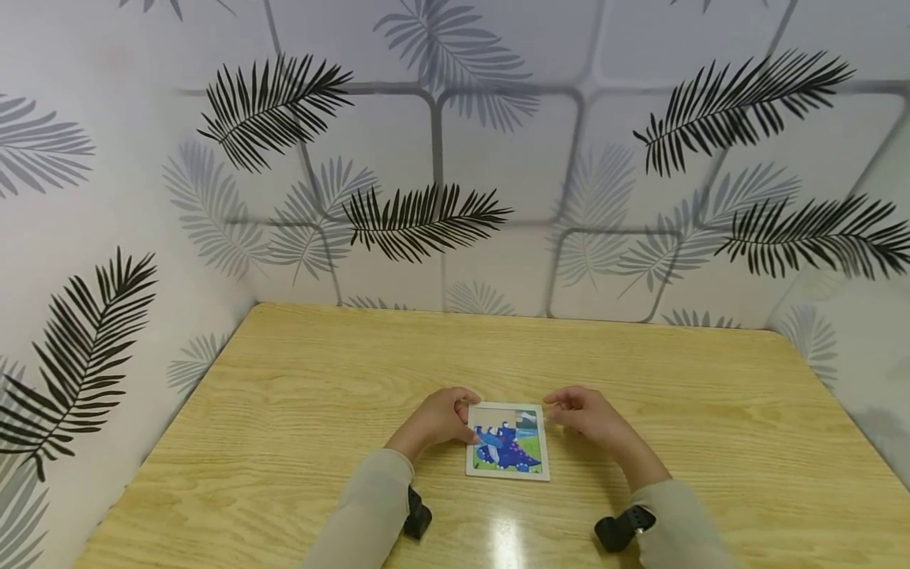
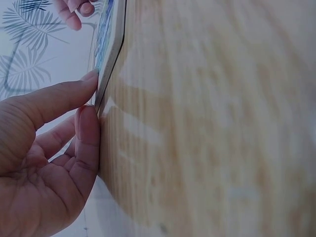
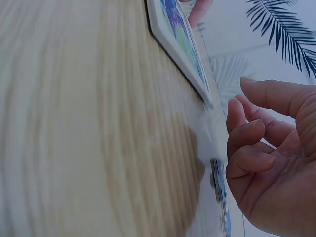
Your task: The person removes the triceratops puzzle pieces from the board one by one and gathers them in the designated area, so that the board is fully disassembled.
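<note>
A square jigsaw puzzle in a white frame (image 1: 508, 476) lies flat on the table, with a blue dinosaur picture (image 1: 513, 454) inside it. Its upper left part is plain beige, and a piece of mountain scenery (image 1: 526, 420) fills the upper right corner. My left hand (image 1: 442, 417) pinches the frame's left edge; in the left wrist view the thumb (image 2: 74, 96) is on the rim and the index finger is against the side. Beside the right edge, my right hand (image 1: 584, 414) holds nothing, its fingers (image 3: 247, 131) loosely bent and apart from the frame.
The wood-grain table (image 1: 320, 356) meets a wall (image 1: 498, 269) with a leaf pattern along its back edge. Each wrist carries a black strapped device, the left one (image 1: 418, 515) and the right one (image 1: 617, 533). A blurred dark object (image 3: 217, 180) shows in the right wrist view.
</note>
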The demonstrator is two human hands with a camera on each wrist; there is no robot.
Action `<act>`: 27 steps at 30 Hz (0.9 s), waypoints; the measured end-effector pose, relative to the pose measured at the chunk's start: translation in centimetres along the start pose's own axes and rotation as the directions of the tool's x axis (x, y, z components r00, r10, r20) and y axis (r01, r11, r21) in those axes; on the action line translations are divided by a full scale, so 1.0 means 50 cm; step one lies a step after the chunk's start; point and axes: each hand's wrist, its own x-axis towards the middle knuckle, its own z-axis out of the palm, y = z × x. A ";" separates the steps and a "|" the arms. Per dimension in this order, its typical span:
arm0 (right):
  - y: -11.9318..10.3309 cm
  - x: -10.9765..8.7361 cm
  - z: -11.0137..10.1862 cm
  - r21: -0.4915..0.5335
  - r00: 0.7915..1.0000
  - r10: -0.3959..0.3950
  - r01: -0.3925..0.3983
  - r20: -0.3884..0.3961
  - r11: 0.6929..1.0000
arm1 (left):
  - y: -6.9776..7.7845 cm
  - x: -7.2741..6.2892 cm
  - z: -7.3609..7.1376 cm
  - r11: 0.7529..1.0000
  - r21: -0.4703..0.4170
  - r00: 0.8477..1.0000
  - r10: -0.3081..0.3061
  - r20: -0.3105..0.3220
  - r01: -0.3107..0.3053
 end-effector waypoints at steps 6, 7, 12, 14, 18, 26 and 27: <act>-0.012 0.008 0.026 -0.037 1.000 0.000 0.001 0.010 0.999 | -0.003 0.003 0.001 1.000 -0.014 1.000 0.002 -0.003 -0.002; -0.013 0.010 0.030 -0.044 1.000 -0.002 0.003 0.011 0.999 | -0.004 0.003 0.001 1.000 -0.016 1.000 0.005 -0.003 -0.005; -0.012 0.018 0.047 -0.071 1.000 -0.010 0.011 0.011 0.997 | -0.007 0.005 0.000 1.000 -0.024 1.000 0.008 -0.002 -0.008; -0.011 0.018 0.051 -0.079 1.000 -0.008 0.008 0.003 0.997 | -0.007 0.005 0.001 1.000 -0.027 1.000 0.006 0.000 -0.006; -0.014 0.017 0.059 -0.090 1.000 0.016 -0.017 -0.017 0.996 | -0.007 0.005 0.001 1.000 -0.027 1.000 0.009 0.001 -0.009; -0.022 0.016 0.069 -0.158 0.998 0.042 -0.048 -0.044 0.986 | -0.003 0.004 0.000 1.000 -0.008 1.000 0.004 -0.001 -0.004; -0.022 0.016 0.070 -0.164 0.998 0.042 -0.049 -0.047 0.985 | -0.003 0.004 0.000 1.000 -0.008 1.000 0.006 0.000 -0.006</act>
